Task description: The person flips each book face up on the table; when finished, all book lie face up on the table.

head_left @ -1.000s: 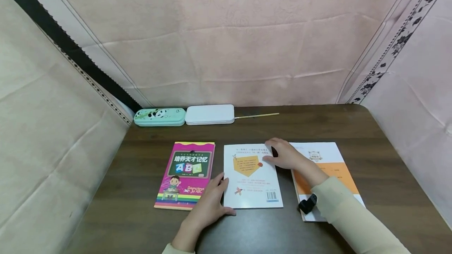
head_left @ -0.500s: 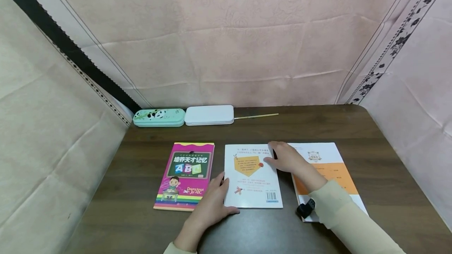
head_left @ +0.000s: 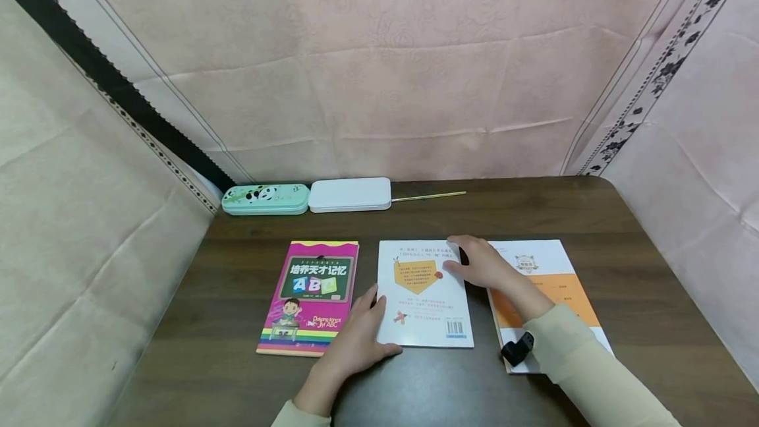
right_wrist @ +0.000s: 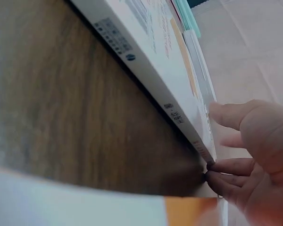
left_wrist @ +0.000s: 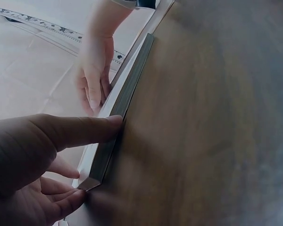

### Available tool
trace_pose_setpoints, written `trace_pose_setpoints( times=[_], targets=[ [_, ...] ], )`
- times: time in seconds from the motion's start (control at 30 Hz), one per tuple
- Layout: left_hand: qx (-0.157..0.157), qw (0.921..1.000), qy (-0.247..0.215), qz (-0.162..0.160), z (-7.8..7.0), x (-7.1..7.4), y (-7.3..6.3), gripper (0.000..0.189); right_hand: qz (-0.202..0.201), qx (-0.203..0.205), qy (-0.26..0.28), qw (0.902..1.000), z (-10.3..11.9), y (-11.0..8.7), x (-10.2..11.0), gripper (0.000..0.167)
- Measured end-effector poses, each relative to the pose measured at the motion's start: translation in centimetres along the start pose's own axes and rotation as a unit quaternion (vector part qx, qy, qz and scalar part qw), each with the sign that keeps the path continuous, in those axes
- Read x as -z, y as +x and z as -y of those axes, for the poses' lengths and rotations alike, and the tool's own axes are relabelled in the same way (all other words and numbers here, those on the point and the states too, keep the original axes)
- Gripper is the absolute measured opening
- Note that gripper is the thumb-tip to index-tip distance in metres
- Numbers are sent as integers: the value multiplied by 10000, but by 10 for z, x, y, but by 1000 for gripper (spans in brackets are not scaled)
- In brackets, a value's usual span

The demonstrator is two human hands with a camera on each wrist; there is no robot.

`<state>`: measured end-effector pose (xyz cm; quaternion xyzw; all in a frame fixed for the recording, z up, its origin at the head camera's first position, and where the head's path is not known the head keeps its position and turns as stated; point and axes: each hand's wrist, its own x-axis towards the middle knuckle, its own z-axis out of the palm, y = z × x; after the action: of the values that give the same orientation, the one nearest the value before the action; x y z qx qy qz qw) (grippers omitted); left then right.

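A white book (head_left: 423, 315) with a yellow pentagon and a barcode lies flat on the table, between two other books. At its near left corner, my left hand (head_left: 354, 341) holds it, thumb (left_wrist: 92, 129) along the near page edge and fingers curled at the side. My right hand (head_left: 480, 262) grips the far right corner; its thumb reaches the cover's edge and its fingertips (right_wrist: 228, 169) meet the end of the spine. A pink ABC book (head_left: 314, 312) is left of my left hand. Under my right forearm, partly hidden, lies a white-and-orange book (head_left: 563, 288).
Along the back of the brown table (head_left: 201, 374) stand a mint panda pencil case (head_left: 267, 199) and a white case (head_left: 350, 195). A thin yellowish stick (head_left: 429, 196) extends right from the white case. Pale cloth (head_left: 379, 71) hangs behind and at both sides.
The white book has shifted slightly away from me and to the right, with both hands staying on its corners. The other books and the cases keep their places.
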<state>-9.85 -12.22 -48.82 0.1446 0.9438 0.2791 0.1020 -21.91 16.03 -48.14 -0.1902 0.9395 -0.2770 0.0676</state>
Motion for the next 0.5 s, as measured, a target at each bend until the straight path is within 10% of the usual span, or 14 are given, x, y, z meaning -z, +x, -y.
trace_pose_setpoints(
  times=[0.5],
  targets=[
    [-72,9999,-134,0,6,1,6,96,-372,478,430,9972,-17,0,1,38]
  ],
)
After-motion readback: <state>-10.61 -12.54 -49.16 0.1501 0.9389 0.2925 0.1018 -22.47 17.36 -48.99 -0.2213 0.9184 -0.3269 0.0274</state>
